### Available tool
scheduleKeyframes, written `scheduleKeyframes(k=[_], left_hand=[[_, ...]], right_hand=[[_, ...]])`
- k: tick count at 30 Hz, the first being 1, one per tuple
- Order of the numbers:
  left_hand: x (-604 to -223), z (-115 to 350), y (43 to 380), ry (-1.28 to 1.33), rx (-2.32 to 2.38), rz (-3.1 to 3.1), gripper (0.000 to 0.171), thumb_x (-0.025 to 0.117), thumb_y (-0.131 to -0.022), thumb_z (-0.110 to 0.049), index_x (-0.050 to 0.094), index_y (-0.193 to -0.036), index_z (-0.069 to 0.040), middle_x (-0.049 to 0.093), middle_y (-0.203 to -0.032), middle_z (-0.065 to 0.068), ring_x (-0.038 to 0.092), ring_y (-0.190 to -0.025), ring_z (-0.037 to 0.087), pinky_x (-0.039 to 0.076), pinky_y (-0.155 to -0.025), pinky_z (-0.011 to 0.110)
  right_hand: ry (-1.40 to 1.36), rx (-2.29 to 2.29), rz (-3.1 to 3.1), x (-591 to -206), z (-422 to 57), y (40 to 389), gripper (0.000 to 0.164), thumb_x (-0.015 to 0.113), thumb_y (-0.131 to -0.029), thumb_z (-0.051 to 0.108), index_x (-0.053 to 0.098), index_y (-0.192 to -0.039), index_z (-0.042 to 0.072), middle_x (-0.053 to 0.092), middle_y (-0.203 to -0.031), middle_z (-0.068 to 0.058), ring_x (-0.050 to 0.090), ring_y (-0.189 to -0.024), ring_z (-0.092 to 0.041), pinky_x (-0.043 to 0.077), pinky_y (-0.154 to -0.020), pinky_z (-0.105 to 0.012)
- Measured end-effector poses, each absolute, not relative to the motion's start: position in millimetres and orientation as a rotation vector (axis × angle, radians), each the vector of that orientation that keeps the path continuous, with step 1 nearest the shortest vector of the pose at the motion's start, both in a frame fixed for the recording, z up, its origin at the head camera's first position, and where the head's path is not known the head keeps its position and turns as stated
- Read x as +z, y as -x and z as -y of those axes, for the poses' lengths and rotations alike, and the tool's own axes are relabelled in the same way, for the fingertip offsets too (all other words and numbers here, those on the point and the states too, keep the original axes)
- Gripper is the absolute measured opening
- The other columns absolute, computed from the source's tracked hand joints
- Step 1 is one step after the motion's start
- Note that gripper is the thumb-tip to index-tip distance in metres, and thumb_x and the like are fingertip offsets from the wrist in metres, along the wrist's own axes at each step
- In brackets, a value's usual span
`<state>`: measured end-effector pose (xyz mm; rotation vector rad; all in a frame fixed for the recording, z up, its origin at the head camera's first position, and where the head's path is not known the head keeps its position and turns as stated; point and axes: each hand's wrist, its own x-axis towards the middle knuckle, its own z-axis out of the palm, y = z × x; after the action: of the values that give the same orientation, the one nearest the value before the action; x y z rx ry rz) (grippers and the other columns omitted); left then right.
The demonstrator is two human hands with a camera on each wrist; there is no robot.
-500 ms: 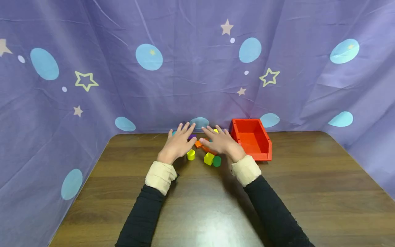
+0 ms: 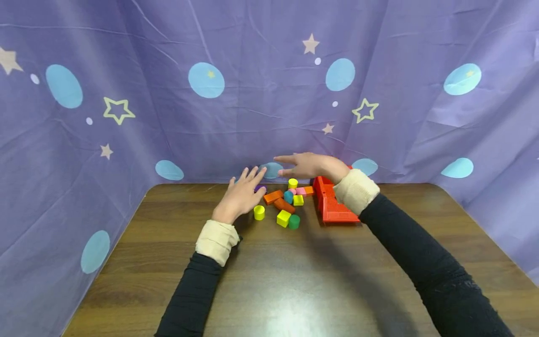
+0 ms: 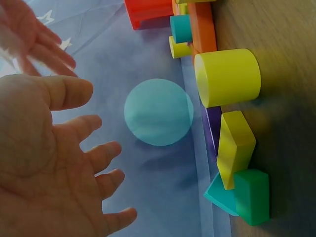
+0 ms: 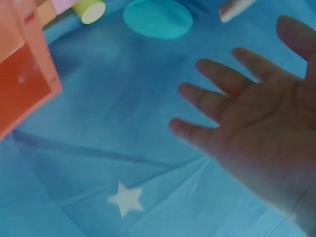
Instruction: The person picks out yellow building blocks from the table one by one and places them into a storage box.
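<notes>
My left hand [image 2: 240, 194], fingers spread and straight, hovers over the left side of a heap of coloured toy blocks and holds nothing. In the left wrist view its palm [image 3: 54, 148] faces a yellow cylinder [image 3: 229, 77], a yellow block [image 3: 235, 145] and a green block [image 3: 253, 197]. My right hand [image 2: 309, 164] is raised behind the heap with fingers stretched leftward, also holding nothing. Below its wrist stands a red plastic bin [image 2: 338, 214], partly hidden by hand and cuff. Orange blocks [image 2: 273, 197], a blue block [image 2: 288, 197] and a green cylinder [image 2: 294, 222] lie between.
The brown wooden table [image 2: 269, 271] ends at a purple curtain [image 2: 265, 117] with stars and blue ovals, just behind the blocks. The bin stands right beside the heap's right side.
My right hand has lifted and moved right and back, uncovering several blocks and now covering part of the bin. The bin looks shifted or tipped. The left hand stays almost in place.
</notes>
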<state>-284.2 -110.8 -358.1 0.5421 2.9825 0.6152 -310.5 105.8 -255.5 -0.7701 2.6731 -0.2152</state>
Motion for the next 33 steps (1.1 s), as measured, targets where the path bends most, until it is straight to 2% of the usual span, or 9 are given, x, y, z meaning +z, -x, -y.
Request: scheduleKeyframes(k=[5, 11, 12, 14, 16, 21, 23, 27, 33], left_hand=[[-357.5, 110.0, 282.6, -0.591, 0.686, -2.978, 0.061, 0.038, -0.109, -0.039, 0.02, -0.165, -0.02, 0.019, -0.169, 0.011, 0.009, -0.157, 0.033, 0.008, -0.122, 0.061], [-355.1, 108.6, 278.5, -0.645, 0.753, -2.969, 0.058, 0.042, -0.11, -0.036, 0.029, -0.162, -0.014, 0.032, -0.164, 0.015, 0.027, -0.152, 0.036, 0.02, -0.122, 0.055], [-354.3, 108.8, 277.7, -0.652, 0.759, -2.959, 0.057, 0.042, -0.11, -0.035, 0.031, -0.161, -0.012, 0.045, -0.156, 0.017, 0.042, -0.144, 0.035, 0.029, -0.119, 0.053], [-353.3, 109.1, 277.3, -0.665, 0.764, -2.95, 0.054, 0.042, -0.111, -0.033, 0.036, -0.159, -0.009, 0.053, -0.149, 0.018, 0.051, -0.136, 0.035, 0.037, -0.115, 0.05], [-352.6, 109.2, 277.9, -0.661, 0.752, -2.923, 0.051, 0.041, -0.111, -0.031, 0.041, -0.156, -0.006, 0.069, -0.12, 0.017, 0.066, -0.106, 0.03, 0.048, -0.102, 0.045], [-354.4, 108.3, 280.1, -0.613, 0.703, -2.86, 0.046, 0.043, -0.111, -0.029, 0.052, -0.148, -0.003, 0.07, -0.107, 0.014, 0.054, -0.078, 0.021, 0.046, -0.083, 0.038], [-355.2, 108.2, 279.5, -0.607, 0.696, -2.853, 0.044, 0.045, -0.111, -0.028, 0.056, -0.146, -0.003, 0.068, -0.128, 0.016, 0.059, -0.091, 0.022, 0.048, -0.088, 0.039], [-356.2, 108.7, 279.1, -0.618, 0.695, -2.843, 0.041, 0.049, -0.11, -0.026, 0.058, -0.143, -0.003, 0.063, -0.139, 0.015, 0.063, -0.108, 0.023, 0.05, -0.097, 0.041], [-356.2, 108.5, 280.6, -0.626, 0.713, -2.809, 0.039, 0.057, -0.107, -0.021, 0.061, -0.139, 0.0, 0.066, -0.134, 0.015, 0.065, -0.104, 0.022, 0.053, -0.092, 0.04]], right_hand=[[0.792, -0.325, -2.657, -228.8, -124.6, 321.0, 0.057, 0.055, -0.106, 0.032, 0.042, -0.155, 0.005, 0.045, -0.156, -0.018, 0.044, -0.142, -0.035, 0.033, -0.118, -0.051], [0.803, -0.21, -2.777, -202.3, -158.4, 332.1, 0.049, 0.061, -0.101, 0.021, 0.055, -0.142, -0.006, 0.063, -0.134, -0.025, 0.057, -0.128, -0.04, 0.038, -0.113, -0.053], [0.803, -0.189, -2.806, -199.1, -164.7, 333.7, 0.048, 0.062, -0.1, 0.019, 0.056, -0.139, -0.007, 0.065, -0.13, -0.026, 0.059, -0.125, -0.04, 0.04, -0.111, -0.053], [0.794, -0.167, -2.848, -194.3, -177.5, 336.3, 0.046, 0.063, -0.096, 0.016, 0.059, -0.135, -0.009, 0.067, -0.126, -0.027, 0.062, -0.119, -0.041, 0.047, -0.104, -0.052], [0.803, -0.165, -2.875, -192.5, -191.4, 338.7, 0.043, 0.065, -0.092, 0.012, 0.062, -0.129, -0.01, 0.069, -0.12, -0.028, 0.065, -0.114, -0.042, 0.049, -0.1, -0.052], [0.704, -0.245, -2.861, -200.4, -224.7, 342.5, 0.037, 0.066, -0.087, 0.006, 0.064, -0.118, -0.014, 0.073, -0.092, -0.023, 0.07, -0.076, -0.029, 0.058, -0.071, -0.037], [0.611, -0.305, -2.837, -209.4, -236.0, 343.4, 0.036, 0.065, -0.088, 0.005, 0.063, -0.118, -0.015, 0.072, -0.085, -0.019, 0.067, -0.068, -0.022, 0.057, -0.062, -0.032], [0.483, -0.432, -2.776, -231.0, -254.7, 343.8, 0.036, 0.067, -0.091, 0.004, 0.061, -0.12, -0.017, 0.073, -0.092, -0.023, 0.072, -0.077, -0.027, 0.061, -0.066, -0.036], [0.375, -0.591, -2.72, -253.9, -275.7, 341.2, 0.04, 0.068, -0.095, 0.007, 0.057, -0.123, -0.021, 0.073, -0.098, -0.027, 0.073, -0.081, -0.029, 0.061, -0.072, -0.04]])
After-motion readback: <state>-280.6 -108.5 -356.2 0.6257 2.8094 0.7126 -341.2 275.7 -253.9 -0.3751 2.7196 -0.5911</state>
